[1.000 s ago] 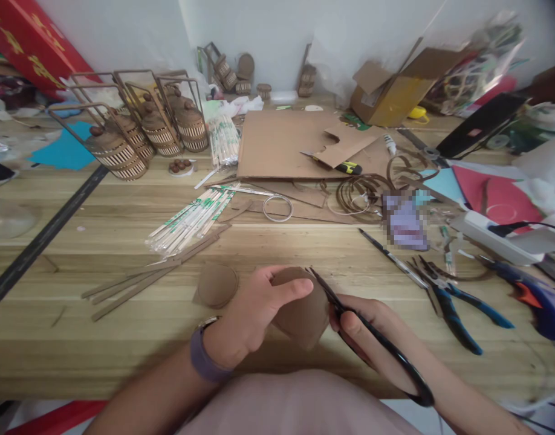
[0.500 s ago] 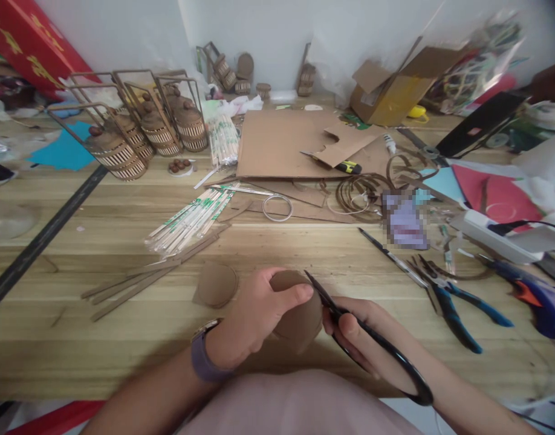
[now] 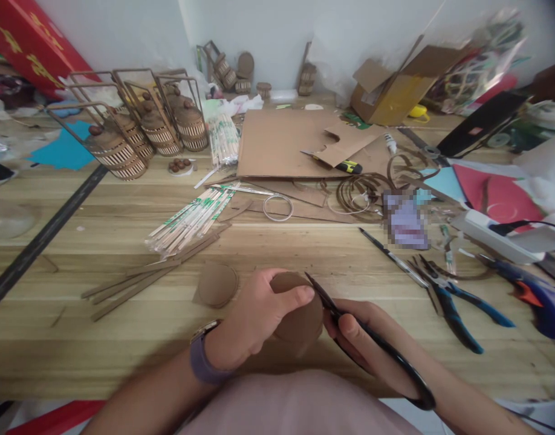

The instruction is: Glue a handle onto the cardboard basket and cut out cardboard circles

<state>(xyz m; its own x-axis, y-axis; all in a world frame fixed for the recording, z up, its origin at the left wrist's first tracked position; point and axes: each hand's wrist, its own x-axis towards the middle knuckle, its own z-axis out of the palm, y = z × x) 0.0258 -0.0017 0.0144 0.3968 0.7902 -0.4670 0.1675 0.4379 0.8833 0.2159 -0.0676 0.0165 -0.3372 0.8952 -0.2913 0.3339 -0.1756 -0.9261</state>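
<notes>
My left hand (image 3: pixel 254 317) holds a round piece of brown cardboard (image 3: pixel 298 320), thumb on top and the other fingers partly hidden. Black-handled scissors (image 3: pixel 386 347) are in my right hand (image 3: pixel 366 329), their blades at the upper right edge of the cardboard. Left of my left hand, another cardboard piece with a round outline (image 3: pixel 217 284) lies flat on the wooden table (image 3: pixel 123 356).
Cardboard strips (image 3: pixel 155 278) and wrapped sticks (image 3: pixel 191 220) lie at left. Lidded bamboo baskets (image 3: pixel 118 154) stand behind them. A large cardboard sheet (image 3: pixel 277 142) lies at the back. Pliers (image 3: pixel 456 308) and a glue gun (image 3: pixel 538 296) are at right.
The lower edge of the held cardboard looks rounder, where a pointed corner stuck out before. Both hands have barely moved.
</notes>
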